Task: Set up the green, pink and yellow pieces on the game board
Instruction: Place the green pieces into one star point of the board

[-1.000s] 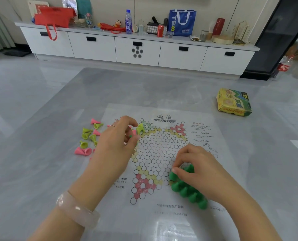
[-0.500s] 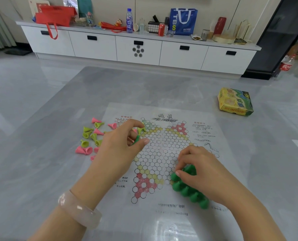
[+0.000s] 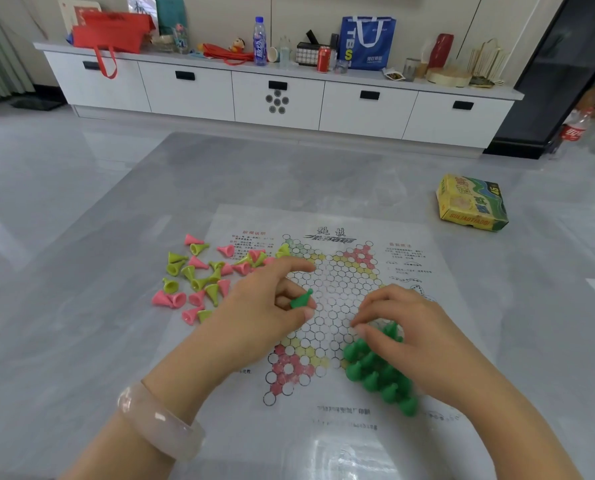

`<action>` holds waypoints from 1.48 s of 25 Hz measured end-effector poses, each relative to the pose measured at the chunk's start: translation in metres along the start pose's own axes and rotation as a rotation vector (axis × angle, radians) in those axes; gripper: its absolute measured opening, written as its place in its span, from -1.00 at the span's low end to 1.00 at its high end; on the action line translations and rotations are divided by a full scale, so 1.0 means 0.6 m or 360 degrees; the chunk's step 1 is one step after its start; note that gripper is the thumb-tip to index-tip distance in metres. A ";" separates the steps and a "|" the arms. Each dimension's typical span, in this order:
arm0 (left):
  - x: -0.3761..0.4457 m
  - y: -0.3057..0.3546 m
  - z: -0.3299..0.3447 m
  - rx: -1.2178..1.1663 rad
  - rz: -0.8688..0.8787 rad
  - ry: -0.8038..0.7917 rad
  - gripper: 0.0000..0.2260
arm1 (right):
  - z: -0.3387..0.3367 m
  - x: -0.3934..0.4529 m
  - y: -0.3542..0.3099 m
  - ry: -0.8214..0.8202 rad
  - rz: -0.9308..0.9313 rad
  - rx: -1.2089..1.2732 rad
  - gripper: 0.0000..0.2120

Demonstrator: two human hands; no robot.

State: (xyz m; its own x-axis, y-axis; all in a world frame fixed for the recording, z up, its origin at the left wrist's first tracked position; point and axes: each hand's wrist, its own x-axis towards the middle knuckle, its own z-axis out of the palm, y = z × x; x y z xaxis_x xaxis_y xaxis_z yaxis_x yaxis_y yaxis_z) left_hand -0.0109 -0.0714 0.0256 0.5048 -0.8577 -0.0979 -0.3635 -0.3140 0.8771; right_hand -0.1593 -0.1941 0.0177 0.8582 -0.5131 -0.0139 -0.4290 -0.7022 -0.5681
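Pulled back from the pile, left hand (image 3: 268, 306) pinches a green piece (image 3: 301, 299) over the grey table (image 3: 81, 306); right-hand fingers (image 3: 369, 329) unclear.

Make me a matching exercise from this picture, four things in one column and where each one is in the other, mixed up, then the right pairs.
Things
1. single green piece
2. pink and yellow pieces
3. cluster of green pieces
4. game box

Places
A. far right on the table, off the board
B. scattered left of the board's grid
C. pinched in the left hand
D. standing on the board's near right corner, under the right hand

Pairs: 1-C, 2-B, 3-D, 4-A
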 end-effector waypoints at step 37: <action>0.032 -0.107 -0.053 0.1202 -0.0220 0.0406 -0.84 | 0.017 0.008 -0.018 -0.0149 -0.0090 -0.0150 -0.96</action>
State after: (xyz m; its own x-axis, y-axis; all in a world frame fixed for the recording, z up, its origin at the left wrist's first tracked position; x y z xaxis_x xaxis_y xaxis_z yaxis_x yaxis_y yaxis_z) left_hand 0.0470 -0.0548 -0.0174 0.7136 -0.7005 0.0082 -0.6697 -0.6787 0.3013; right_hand -0.1475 -0.1838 0.0156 0.9025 -0.4261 -0.0632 -0.3999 -0.7742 -0.4906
